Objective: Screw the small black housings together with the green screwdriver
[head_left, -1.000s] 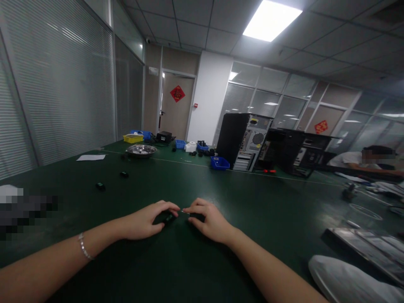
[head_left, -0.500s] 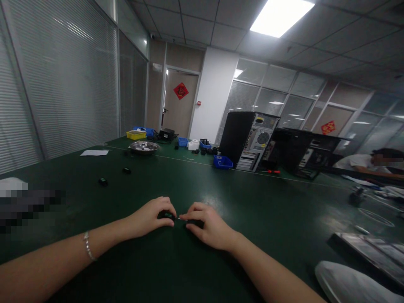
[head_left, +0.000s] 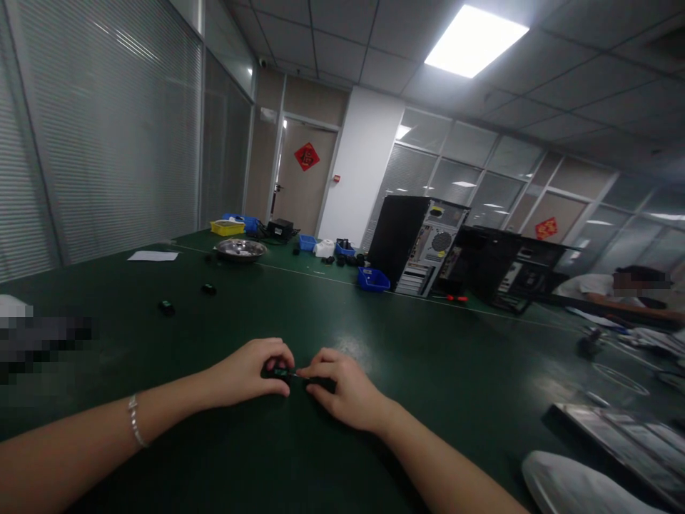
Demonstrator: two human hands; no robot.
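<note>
Between the thumb and fingers of my left hand (head_left: pixel 251 371) is a small black device with a green patch (head_left: pixel 280 373), held low over the green table (head_left: pixel 235 471). My right hand (head_left: pixel 345 389) grips a small screwdriver (head_left: pixel 295 375); its thin metal shaft points left and meets or nearly meets the device's right end. Most of the dark handle is hidden under my fingers. Two similar small black devices lie farther off to the left, one nearer (head_left: pixel 166 308) and one beyond it (head_left: pixel 208 289).
At the back stand a metal bowl (head_left: pixel 240 250), a yellow tray (head_left: pixel 227 228), a blue bin (head_left: pixel 373 280) and a black computer tower (head_left: pixel 417 246). A white sheet (head_left: pixel 153 255) lies left. A person (head_left: pixel 594 287) sits at far right. Flat metallic parts (head_left: pixel 626 442) lie near right.
The view has shifted slightly. Both hands stay together, the device and the screwdriver still in line, with the device's green patch showing a little more.
</note>
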